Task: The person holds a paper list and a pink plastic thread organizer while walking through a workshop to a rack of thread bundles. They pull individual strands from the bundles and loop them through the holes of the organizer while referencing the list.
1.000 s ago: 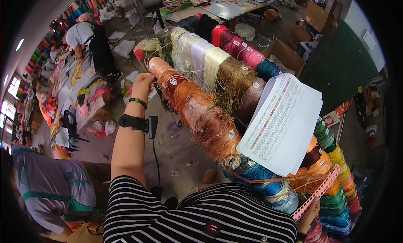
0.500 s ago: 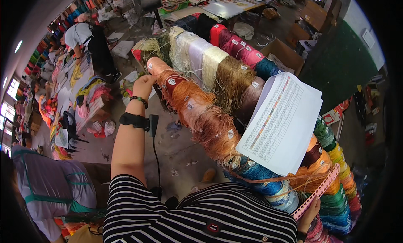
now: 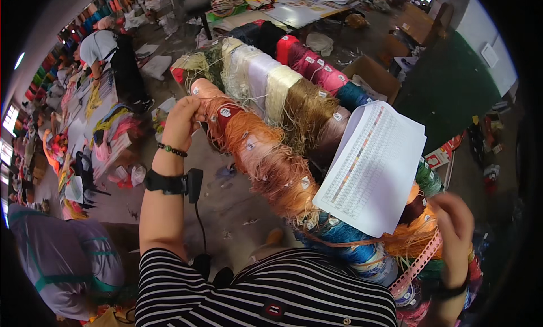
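Observation:
My left hand is closed at the far end of a row of thread hanks, its fingers pinching at the edge of the orange thread. Peach, dark red, orange and rust hanks hang close together along this row, with small white labels on them. At the right, my right hand is raised with bent fingers, smeared by motion. Beside its palm runs a pink perforated strip, whose upper end is partly hidden by the hand. A stack of printed chart sheets lies over the hanks between my hands.
Behind stand rows of cream, brown and pink hanks. Blue hanks hang close to my body. An open cardboard box is at the far right. One person bends over a thread-covered table; another is close at left.
My right hand has risen from the lower part of the pink strip to its upper end. My left hand stays at the orange thread, its fingers more curled. The view has shifted slightly.

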